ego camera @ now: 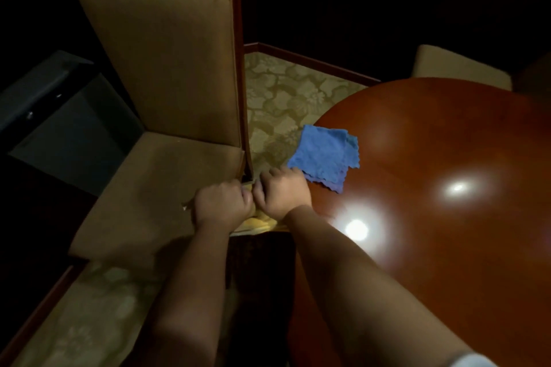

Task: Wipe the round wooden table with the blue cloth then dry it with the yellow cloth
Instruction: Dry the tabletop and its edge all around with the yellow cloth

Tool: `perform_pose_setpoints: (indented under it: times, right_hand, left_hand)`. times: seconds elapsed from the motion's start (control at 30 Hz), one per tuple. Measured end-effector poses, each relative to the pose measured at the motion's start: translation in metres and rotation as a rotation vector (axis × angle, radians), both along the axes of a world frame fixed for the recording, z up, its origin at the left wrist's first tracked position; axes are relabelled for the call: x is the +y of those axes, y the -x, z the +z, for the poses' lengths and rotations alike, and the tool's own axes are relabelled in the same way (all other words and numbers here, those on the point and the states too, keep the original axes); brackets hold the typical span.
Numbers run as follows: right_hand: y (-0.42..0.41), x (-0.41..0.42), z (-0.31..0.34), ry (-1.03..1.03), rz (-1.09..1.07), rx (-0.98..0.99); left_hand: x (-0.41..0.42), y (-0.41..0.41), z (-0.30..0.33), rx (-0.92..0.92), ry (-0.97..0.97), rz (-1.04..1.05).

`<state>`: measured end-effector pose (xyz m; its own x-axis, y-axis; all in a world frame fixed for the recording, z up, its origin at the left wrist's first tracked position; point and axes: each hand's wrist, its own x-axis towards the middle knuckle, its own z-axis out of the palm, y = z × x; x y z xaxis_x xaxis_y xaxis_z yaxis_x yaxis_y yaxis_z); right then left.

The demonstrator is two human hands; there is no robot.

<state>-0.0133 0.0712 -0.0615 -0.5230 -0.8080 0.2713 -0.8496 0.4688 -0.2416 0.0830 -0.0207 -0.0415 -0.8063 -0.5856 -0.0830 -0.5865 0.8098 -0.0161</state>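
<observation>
The round wooden table [432, 173] fills the right side, glossy red-brown with two bright light reflections. A folded blue cloth [325, 155] lies on its left edge, partly overhanging. My left hand [222, 205] and my right hand [281, 192] are side by side just left of the table's edge, over the corner of a chair seat. Both are closed on a yellow cloth [256, 223], which shows only as a small bunch below and between the fists. My right hand lies just below the blue cloth's near corner.
A tan upholstered chair [167, 68] with a tall back and dark wood frame stands left of the table. A second chair's back [459, 68] shows beyond the table. Patterned carpet [286, 98] lies between them. A dark cabinet [59, 116] sits at far left.
</observation>
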Motion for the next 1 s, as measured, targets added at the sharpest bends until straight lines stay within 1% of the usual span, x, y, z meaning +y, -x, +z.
perform_pose_setpoints:
  times: [0.13,0.27,0.37,0.43,0.57,0.7,0.8,0.87,0.93,1.0]
  right_hand:
    - [-0.007,-0.007,0.019,-0.063,-0.031,-0.113]
    - [-0.017,-0.005,0.040,0.094,-0.102,-0.175]
    - [-0.021,0.001,0.054,0.057,-0.128,-0.250]
    - [-0.021,0.016,0.059,0.059,-0.173,-0.246]
    - [-0.010,0.081,0.058,0.000,-0.284,-0.162]
    - [0.003,0.167,0.044,-0.019,-0.458,-0.108]
    - [-0.001,0.226,0.030,-0.046,-0.574,-0.089]
    - [-0.011,0.263,0.018,-0.030,-0.662,-0.039]
    - [-0.023,0.287,0.008,-0.014,-0.717,-0.033]
    - [-0.029,0.297,-0.001,-0.011,-0.746,-0.019]
  left_hand:
    - [-0.008,-0.004,0.024,-0.045,0.052,-0.073]
    - [-0.012,-0.003,0.064,-0.040,0.131,-0.139]
    - [-0.008,-0.001,0.081,-0.032,0.188,-0.183]
    - [0.002,0.003,0.084,-0.042,0.188,-0.209]
    - [0.053,0.028,0.070,-0.034,0.103,-0.322]
    - [0.126,0.054,0.045,0.032,0.059,-0.521]
    - [0.178,0.066,0.031,0.041,0.003,-0.652]
    - [0.208,0.068,0.023,0.073,-0.046,-0.726]
    - [0.228,0.067,0.016,0.101,-0.135,-0.800]
    - [0.235,0.070,0.001,0.218,-0.116,-0.849]
